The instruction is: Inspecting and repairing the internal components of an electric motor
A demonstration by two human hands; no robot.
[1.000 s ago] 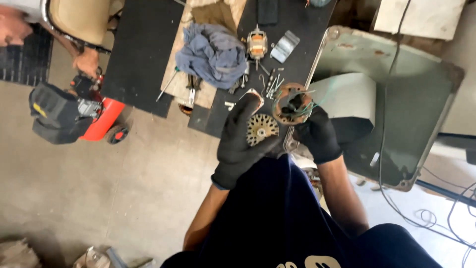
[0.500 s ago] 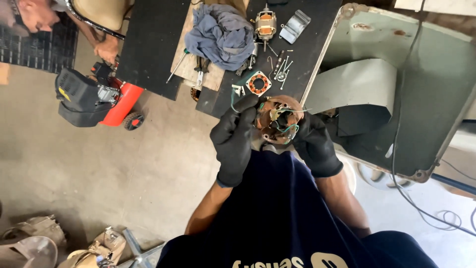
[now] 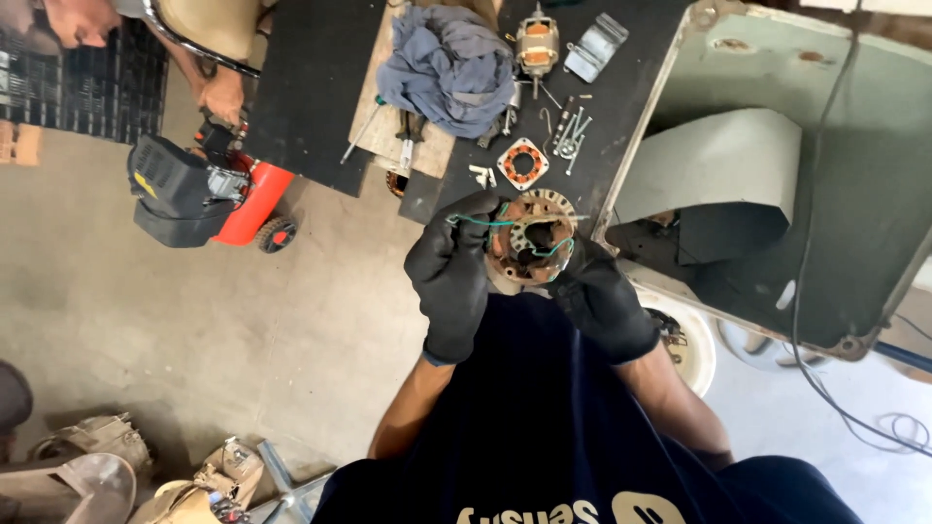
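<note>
Both hands are gloved in black and raised in front of the person's chest, above the near edge of the desk (image 3: 320, 87).

Left hand (image 3: 452, 277): fingers curled, fingertips pinching a thin green wire (image 3: 478, 223) that runs across to the motor part. The pinch looks meant to keep the wire taut and clear of the metal.

Right hand (image 3: 600, 303): wrapped around the lower right edge of the motor part (image 3: 529, 243), a round rusty disc with a slotted rim and a dark centre hole. The hand clamps it from beneath, likely so the face stays turned up toward the eyes.

The motor part is held in the air between the two hands, not resting on anything.

On the desk beyond:
- a small square frame with an orange inner ring (image 3: 522, 162), just above the held part
- loose screws and bolts (image 3: 571, 131) in a scatter (kept within reach, it seems)
- a small electric motor (image 3: 537, 44), upright
- a crumpled grey-blue rag (image 3: 456, 66)
- a screwdriver (image 3: 361, 134) lying slantwise on a wooden board (image 3: 388, 131)

To the right stands a large pale green metal housing (image 3: 777, 194), open. On the floor at left sits a red and black machine (image 3: 209, 194); another person's hand (image 3: 225, 95) is near it.
</note>
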